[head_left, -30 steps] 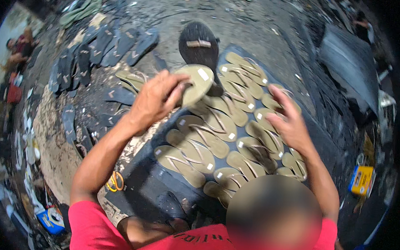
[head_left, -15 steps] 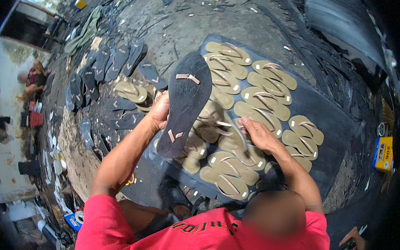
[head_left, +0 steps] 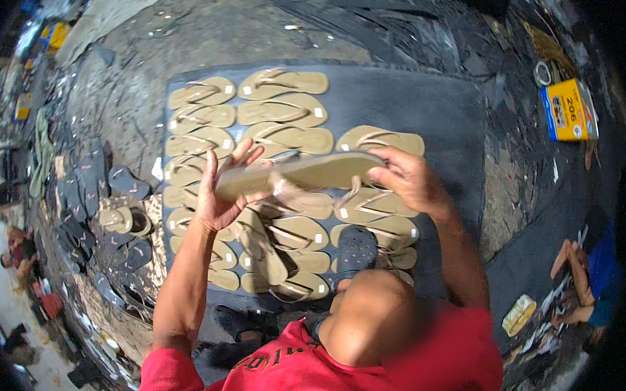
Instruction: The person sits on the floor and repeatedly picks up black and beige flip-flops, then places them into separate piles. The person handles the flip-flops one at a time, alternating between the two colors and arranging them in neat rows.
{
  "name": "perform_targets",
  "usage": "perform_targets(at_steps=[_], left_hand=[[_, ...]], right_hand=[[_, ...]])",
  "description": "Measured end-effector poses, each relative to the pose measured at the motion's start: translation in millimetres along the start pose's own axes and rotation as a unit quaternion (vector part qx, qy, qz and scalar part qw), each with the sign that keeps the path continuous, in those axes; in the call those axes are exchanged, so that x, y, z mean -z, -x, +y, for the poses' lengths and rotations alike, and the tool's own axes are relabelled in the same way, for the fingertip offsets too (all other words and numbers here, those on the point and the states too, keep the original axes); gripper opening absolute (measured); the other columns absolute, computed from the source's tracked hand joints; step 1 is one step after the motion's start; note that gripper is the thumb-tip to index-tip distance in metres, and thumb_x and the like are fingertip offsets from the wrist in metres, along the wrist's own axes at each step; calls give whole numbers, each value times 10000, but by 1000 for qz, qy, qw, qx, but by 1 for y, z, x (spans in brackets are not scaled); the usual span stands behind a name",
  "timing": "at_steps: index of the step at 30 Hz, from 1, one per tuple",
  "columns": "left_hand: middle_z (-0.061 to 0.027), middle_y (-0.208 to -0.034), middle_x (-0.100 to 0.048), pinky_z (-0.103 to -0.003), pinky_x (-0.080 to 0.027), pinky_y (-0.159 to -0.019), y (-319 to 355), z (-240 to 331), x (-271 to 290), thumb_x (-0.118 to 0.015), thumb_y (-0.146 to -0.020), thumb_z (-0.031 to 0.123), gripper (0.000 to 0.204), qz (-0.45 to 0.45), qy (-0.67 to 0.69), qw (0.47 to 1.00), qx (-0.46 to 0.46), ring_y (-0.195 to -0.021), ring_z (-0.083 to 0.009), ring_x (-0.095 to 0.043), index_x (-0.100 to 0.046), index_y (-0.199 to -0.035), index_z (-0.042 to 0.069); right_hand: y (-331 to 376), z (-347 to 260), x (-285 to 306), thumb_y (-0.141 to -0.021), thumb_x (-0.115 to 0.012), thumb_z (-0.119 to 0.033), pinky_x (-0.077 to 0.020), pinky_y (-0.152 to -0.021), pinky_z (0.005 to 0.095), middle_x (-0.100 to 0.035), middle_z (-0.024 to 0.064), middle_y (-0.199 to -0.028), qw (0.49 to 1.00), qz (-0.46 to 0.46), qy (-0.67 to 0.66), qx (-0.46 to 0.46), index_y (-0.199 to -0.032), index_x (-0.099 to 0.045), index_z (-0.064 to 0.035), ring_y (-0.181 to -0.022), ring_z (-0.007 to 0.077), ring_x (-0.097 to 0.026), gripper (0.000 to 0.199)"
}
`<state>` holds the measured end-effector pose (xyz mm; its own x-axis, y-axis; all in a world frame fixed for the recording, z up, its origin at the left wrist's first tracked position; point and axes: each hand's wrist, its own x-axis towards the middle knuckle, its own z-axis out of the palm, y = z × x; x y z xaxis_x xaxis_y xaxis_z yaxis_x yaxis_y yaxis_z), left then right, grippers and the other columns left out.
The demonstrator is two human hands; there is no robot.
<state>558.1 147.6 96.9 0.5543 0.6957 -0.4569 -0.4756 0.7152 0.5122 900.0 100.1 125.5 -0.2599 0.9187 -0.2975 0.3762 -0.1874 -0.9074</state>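
Note:
My right hand (head_left: 408, 178) pinches one end of a tan flip-flop (head_left: 314, 173) between thumb and fingers, holding it above the dark sheet. Its strap hangs below the sole, somewhat blurred. At the other end, my left hand (head_left: 228, 194) has its fingers spread, with that end of the flip-flop against or close to the palm; firm contact I cannot make out. Beneath both hands, tan flip-flops (head_left: 282, 107) lie in columns, many bearing a small white tag. One flip-flop (head_left: 263, 253) lies slantwise across others near my left forearm.
The flip-flops lie on a large dark sheet (head_left: 458, 111). Dark-soled sandals (head_left: 92, 175) are heaped on the left, by a small tan pair (head_left: 116, 220). A yellow box (head_left: 570, 111) stands at the far right. Another person's legs (head_left: 573, 283) show at right, and a person (head_left: 19, 253) at far left.
The view has swung to the right. Earlier my left hand held a flip-flop with its dark underside showing; now its fingers are spread, and my right hand grips a flip-flop with its tan side visible.

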Motion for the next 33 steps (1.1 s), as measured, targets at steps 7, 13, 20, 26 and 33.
perform_targets(at_steps=[7, 13, 20, 26, 33], left_hand=[[-90, -1138, -597, -364, -579, -855, -148, -67, -30, -675, -950, 135, 449, 136, -300, 939, -102, -966, -163, -611, -504, -1360, 66], [-50, -973, -665, -282, -533, -777, -230, -95, -7, -744, -898, 118, 290, 216, -400, 885, -99, -860, -140, -620, -654, -1161, 35], [-104, -957, -732, -294, -532, -803, -244, -105, 22, -771, -863, 181, 303, 229, -588, 771, -90, -855, -154, -670, -687, -1090, -1], [-150, -912, -737, -344, -548, -785, -252, -102, 25, -735, -870, 237, 288, 176, -681, 701, -119, -840, -236, -709, -680, -1018, -4], [-253, -1036, -623, -511, -519, -843, -249, -112, 6, -457, -939, 79, 231, 139, -797, 588, 17, -954, -417, -642, -554, -1131, -6]], right_hand=[[2, 108, 72, -954, -616, -87, -561, -751, 289, -658, 108, -1136, 960, 227, -142, -82, -1331, -502, 11, -981, 170, -639, 405], [-50, 197, 95, -926, -635, -38, -531, -752, 281, -625, 96, -1119, 941, 267, -192, -76, -1281, -502, -21, -936, 151, -626, 379], [-71, 237, 88, -931, -626, -25, -506, -784, 271, -580, 73, -1166, 944, 250, -179, -119, -1284, -503, -38, -947, 121, -592, 375], [-70, 247, 99, -878, -704, -115, -458, -924, 376, -590, 109, -1147, 949, 268, 143, -88, -1207, -583, -32, -1013, 254, -578, 360], [-60, 281, 88, -877, -702, -167, -446, -977, 476, -639, 166, -1188, 857, 249, 447, 63, -1187, -627, -41, -1097, 376, -591, 342]])
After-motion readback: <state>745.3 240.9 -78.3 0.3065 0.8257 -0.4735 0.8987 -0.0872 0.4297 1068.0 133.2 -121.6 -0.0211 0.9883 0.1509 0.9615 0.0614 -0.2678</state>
